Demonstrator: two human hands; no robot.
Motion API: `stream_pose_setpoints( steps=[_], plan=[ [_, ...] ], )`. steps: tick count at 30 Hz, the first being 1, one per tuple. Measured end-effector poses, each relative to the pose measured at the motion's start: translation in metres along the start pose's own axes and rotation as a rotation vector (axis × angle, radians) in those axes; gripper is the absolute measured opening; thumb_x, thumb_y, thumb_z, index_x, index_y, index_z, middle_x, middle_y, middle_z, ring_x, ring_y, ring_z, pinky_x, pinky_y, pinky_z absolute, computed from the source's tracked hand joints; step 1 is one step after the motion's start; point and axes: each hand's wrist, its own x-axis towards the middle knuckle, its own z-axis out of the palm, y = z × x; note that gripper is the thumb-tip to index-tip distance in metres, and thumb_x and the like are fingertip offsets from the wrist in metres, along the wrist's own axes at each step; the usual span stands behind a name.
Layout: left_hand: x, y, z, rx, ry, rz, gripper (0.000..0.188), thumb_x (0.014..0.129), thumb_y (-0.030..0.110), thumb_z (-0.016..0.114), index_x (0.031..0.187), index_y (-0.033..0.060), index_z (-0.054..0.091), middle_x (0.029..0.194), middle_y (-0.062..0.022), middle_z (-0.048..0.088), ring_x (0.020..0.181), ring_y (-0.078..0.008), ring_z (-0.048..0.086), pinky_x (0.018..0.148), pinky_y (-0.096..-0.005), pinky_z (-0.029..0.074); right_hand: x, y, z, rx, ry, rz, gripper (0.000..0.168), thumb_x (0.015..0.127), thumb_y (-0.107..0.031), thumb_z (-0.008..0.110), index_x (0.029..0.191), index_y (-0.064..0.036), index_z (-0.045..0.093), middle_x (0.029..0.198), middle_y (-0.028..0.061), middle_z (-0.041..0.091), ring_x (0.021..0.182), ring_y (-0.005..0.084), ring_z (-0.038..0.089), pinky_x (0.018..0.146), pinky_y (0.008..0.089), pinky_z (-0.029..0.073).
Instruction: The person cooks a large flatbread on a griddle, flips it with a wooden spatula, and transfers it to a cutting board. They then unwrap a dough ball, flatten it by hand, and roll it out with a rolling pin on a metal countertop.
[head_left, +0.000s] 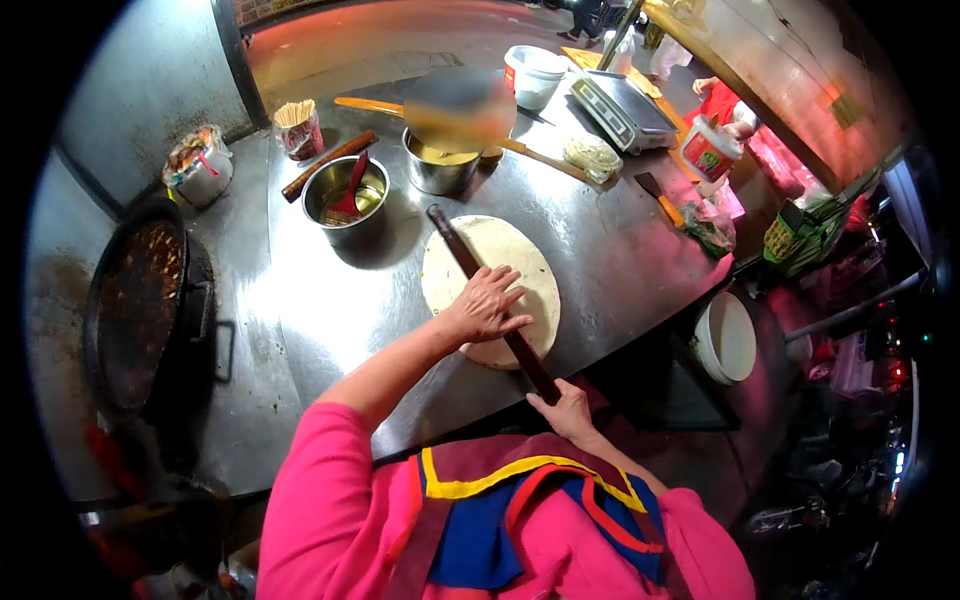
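A round of pale dough (536, 285) with a few green flecks lies flat on the steel worktop (607, 300). A dark wooden rolling pin (459, 247) lies slantwise across it, its near end reaching past the dough toward my body. My left hand (489, 306) rests palm down over the pin's middle, fingers spread, above the dough. Near the table's front edge, my right hand (566, 411) grips the pin's near end. Beyond the dough stand a steel pot (311, 217) of oil holding a red brush-like utensil (349, 201) and another steel pot (442, 176) with yellowish contents.
A large dark pan (139, 307) stands at left. Behind are a second rolling pin (326, 169), a cup of skewers (300, 135), a white bucket (536, 75) and a scale (622, 109). A scraper (660, 199) lies at right. Another person's hand (739, 131) is near a tub (705, 150).
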Motion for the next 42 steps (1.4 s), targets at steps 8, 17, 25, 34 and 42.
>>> stream_pose_setpoints(
  steps=[8, 17, 25, 34, 42],
  plan=[
    [0.040, -0.008, 0.036, -0.043, -0.066, -0.011, 0.066, 0.094, 0.058, 0.050, 0.137, 0.0081, 0.057, 0.153, -0.0162, 0.043, 0.144, -0.0336, 0.034, 0.116, -0.0486, 0.027, -0.002, -0.021, 0.019, -0.230, 0.060, 0.129, 0.029, 0.076, -0.015, 0.072, 0.099, -0.003, 0.060, 0.084, 0.0234, 0.068, 0.085, 0.0418, 0.067, 0.075, 0.0484, 0.052],
    [0.021, -0.023, 0.037, 0.005, -0.184, -0.059, 0.057, 0.096, 0.049, 0.047, 0.135, 0.0078, 0.053, 0.145, -0.0107, 0.050, 0.140, -0.0274, 0.039, 0.110, -0.0495, 0.032, -0.003, -0.023, 0.028, -0.307, -0.022, 0.151, 0.030, 0.077, -0.017, 0.069, 0.099, -0.004, 0.055, 0.082, 0.0237, 0.067, 0.085, 0.0441, 0.066, 0.075, 0.0515, 0.052],
    [-0.024, -0.042, 0.029, -0.038, 0.073, 0.010, 0.051, 0.093, 0.040, 0.051, 0.127, 0.0028, 0.057, 0.124, -0.0123, 0.058, 0.123, -0.0281, 0.050, 0.109, -0.0422, 0.035, -0.004, -0.032, 0.046, -0.496, -0.164, 0.083, 0.040, 0.077, -0.024, 0.070, 0.104, -0.004, 0.047, 0.082, 0.0251, 0.068, 0.082, 0.0440, 0.068, 0.074, 0.0543, 0.053],
    [-0.088, -0.055, -0.011, -0.080, 0.115, 0.046, 0.050, 0.096, 0.046, 0.053, 0.129, 0.0086, 0.056, 0.129, -0.0129, 0.054, 0.134, -0.0323, 0.044, 0.118, -0.0485, 0.027, -0.006, -0.051, 0.067, -0.472, -0.220, 0.019, 0.044, 0.078, -0.024, 0.071, 0.104, -0.001, 0.044, 0.085, 0.0260, 0.067, 0.083, 0.0443, 0.068, 0.075, 0.0539, 0.053],
    [-0.134, -0.057, -0.036, 0.030, -0.030, -0.038, 0.061, 0.100, 0.046, 0.046, 0.152, 0.0147, 0.037, 0.156, -0.0154, 0.036, 0.148, -0.0346, 0.027, 0.122, -0.0561, 0.014, -0.007, -0.072, 0.070, -0.361, -0.258, 0.014, 0.041, 0.077, -0.025, 0.071, 0.106, -0.003, 0.051, 0.093, 0.0242, 0.068, 0.091, 0.0433, 0.066, 0.080, 0.0506, 0.053]
  ],
)
